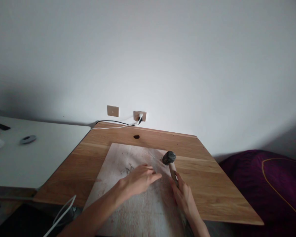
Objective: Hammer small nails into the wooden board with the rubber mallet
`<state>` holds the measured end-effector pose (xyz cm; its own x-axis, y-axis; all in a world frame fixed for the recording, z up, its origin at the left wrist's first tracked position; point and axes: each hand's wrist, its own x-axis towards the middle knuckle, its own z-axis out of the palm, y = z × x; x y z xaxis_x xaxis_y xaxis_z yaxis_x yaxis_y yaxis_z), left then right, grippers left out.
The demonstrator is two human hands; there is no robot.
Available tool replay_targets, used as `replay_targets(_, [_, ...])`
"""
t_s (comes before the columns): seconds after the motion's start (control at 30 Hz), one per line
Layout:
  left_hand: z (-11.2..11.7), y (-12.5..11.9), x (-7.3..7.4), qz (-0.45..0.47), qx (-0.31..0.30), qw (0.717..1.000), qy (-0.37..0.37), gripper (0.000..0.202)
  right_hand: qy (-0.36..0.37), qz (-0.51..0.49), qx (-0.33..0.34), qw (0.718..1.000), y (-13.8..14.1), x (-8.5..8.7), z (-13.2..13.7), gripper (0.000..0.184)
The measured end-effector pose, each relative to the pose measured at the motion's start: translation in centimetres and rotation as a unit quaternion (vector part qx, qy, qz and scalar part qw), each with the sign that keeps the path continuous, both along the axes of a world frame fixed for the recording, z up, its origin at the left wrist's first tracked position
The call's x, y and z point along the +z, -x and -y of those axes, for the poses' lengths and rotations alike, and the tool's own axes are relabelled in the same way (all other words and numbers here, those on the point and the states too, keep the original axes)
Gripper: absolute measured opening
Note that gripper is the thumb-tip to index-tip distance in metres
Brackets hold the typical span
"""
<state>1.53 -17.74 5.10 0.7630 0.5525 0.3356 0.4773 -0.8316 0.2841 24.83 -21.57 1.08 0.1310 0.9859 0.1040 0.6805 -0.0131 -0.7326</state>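
1. As the right hand (183, 194) comes into focus, it has its fingers wrapped around the wooden handle of a hammer (172, 169), a firm grip low on the shaft!
2. And look at that hammer: its dark head sits at the far end, up by the far right corner of a pale, scuffed board (138, 214), the handle slanting back towards the person.
3. Over to the left hand (143, 177), stretched across the middle of the board, back uppermost, thumb parted from the fingers, an open hand pointing at the hammer; whatever lies beneath the palm is hidden.
4. Just beyond that left wrist, a little cluster of thin metal pieces (131, 167), nail-like but too small to be sure, lies on the board.
5. The board itself rests on a wooden tabletop (219, 184), with a dark hole (136, 137) just past its far edge.
6. Along the wall (177, 65), a white cable (111, 128) and a black cable (111, 121) run to the socket (135, 115)!
7. Out wide, a white table (56, 144) carries a roundish object (28, 139) on the left, and purple fabric (251, 171) bulges on the right.
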Motion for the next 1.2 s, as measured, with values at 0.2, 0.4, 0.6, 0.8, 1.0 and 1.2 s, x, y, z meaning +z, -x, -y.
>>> replay_targets(0.2, [0.5,-0.3,-0.7,-0.036,0.007,0.998,-0.046,0.023,-0.010,0.008,-0.005,1.000,0.0,-0.1,0.0,0.067])
replay_targets(0.4, [0.7,-0.7,-0.7,-0.063,0.020,0.996,-0.056,0.020,-0.009,0.007,-0.015,1.000,0.1,-0.1,0.0,0.064])
replay_targets(0.6, [-1.3,0.5,-0.6,0.027,0.066,0.997,0.027,0.031,-0.014,0.011,-0.013,1.000,0.1,0.1,0.0,0.066])
replay_targets(0.8, [-5.9,4.6,-1.7,0.206,0.184,0.953,0.123,0.034,0.003,0.020,-0.014,1.000,0.2,0.4,0.3,0.067])
replay_targets(1.0, [-6.7,4.9,-3.7,0.331,0.261,0.888,0.186,0.030,0.013,0.008,-0.013,1.000,0.5,0.8,0.3,0.068])
replay_targets(1.2, [-5.6,3.1,-3.4,0.350,0.232,0.882,0.212,0.028,0.007,0.026,-0.011,1.000,0.4,1.1,0.2,0.066])
